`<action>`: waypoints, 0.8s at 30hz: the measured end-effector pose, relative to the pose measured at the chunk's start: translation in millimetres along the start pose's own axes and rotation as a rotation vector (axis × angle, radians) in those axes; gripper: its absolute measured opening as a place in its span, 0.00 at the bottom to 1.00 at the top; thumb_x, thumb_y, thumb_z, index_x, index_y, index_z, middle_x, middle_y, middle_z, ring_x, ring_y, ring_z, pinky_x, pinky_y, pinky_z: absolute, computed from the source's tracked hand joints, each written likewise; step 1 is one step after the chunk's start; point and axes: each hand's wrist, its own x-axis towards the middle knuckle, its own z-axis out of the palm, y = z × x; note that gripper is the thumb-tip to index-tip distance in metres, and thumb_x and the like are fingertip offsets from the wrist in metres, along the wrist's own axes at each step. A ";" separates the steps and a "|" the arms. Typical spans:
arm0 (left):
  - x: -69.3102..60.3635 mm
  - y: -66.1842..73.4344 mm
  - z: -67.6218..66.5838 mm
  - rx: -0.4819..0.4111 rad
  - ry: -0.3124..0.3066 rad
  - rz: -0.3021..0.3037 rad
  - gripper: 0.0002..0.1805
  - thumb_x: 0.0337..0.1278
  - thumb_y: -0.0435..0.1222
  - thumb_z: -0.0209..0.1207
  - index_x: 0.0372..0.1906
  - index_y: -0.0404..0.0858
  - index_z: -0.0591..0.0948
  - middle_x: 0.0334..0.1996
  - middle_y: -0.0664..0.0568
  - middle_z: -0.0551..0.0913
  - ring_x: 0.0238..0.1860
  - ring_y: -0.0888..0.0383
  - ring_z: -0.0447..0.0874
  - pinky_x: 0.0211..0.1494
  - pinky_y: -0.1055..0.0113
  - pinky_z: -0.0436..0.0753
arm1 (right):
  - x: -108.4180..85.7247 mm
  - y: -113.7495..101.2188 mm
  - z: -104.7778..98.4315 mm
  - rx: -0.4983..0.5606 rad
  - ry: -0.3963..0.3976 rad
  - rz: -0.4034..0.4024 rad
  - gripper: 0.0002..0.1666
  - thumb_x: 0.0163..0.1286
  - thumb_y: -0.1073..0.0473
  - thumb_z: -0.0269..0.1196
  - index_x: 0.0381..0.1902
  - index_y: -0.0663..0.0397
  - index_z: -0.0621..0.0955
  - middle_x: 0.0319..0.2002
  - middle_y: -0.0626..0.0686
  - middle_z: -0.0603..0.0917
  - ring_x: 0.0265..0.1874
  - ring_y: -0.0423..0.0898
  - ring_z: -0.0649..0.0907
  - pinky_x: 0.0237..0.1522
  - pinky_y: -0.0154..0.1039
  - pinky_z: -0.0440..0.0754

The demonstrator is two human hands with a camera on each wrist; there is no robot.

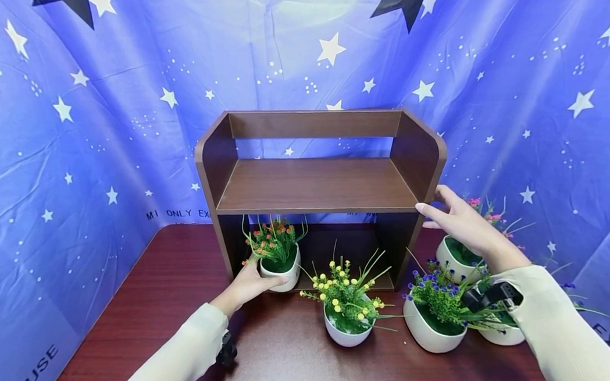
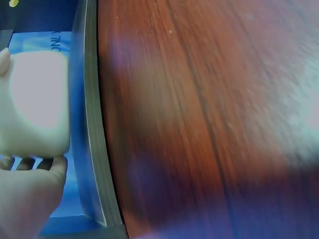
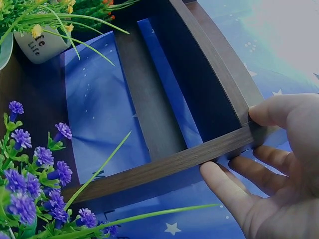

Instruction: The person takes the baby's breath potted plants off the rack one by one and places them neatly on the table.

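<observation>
My left hand (image 1: 248,284) grips the white pot of a potted plant with orange flowers (image 1: 284,273). This plant is at the left front of the lower compartment of a brown two-tier shelf (image 1: 315,184). In the left wrist view, the white pot (image 2: 40,104) sits between thumb and fingers, close to the side panel. On the other side, my right hand (image 1: 461,224) holds the shelf's right side panel. The right wrist view shows the thumb (image 3: 274,110) on the panel's front edge and the other fingers against its outer face.
A yellow-flowered potted plant (image 1: 346,316) stands in front of the shelf. To its right are a purple-flowered one (image 1: 434,325), a pink-flowered one (image 1: 458,260) and another white pot (image 1: 502,336) partly under my right forearm. A blue star-patterned curtain (image 1: 122,108) surrounds the table (image 1: 184,268).
</observation>
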 end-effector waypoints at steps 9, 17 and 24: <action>-21.8 1.5 -15.4 0.095 -0.084 -0.024 0.46 0.43 0.46 0.78 0.67 0.34 0.70 0.56 0.47 0.81 0.59 0.52 0.76 0.65 0.54 0.71 | 0.6 1.7 -0.1 -0.016 0.005 0.004 0.38 0.79 0.45 0.53 0.74 0.62 0.55 0.71 0.67 0.59 0.64 0.67 0.71 0.50 0.32 0.81; -42.9 -3.4 -30.6 0.080 -0.191 0.016 0.37 0.49 0.43 0.75 0.62 0.31 0.75 0.51 0.48 0.84 0.54 0.54 0.80 0.57 0.61 0.77 | 1.4 3.0 0.1 -0.011 0.007 -0.001 0.38 0.79 0.46 0.54 0.73 0.63 0.56 0.69 0.68 0.60 0.64 0.66 0.71 0.52 0.36 0.81; -60.9 -0.8 -42.1 0.091 -0.243 0.020 0.42 0.48 0.43 0.76 0.67 0.32 0.71 0.56 0.48 0.81 0.60 0.51 0.76 0.62 0.63 0.72 | 1.1 2.7 -0.8 -0.003 0.003 -0.005 0.38 0.79 0.46 0.54 0.74 0.62 0.55 0.70 0.67 0.60 0.65 0.66 0.70 0.51 0.34 0.81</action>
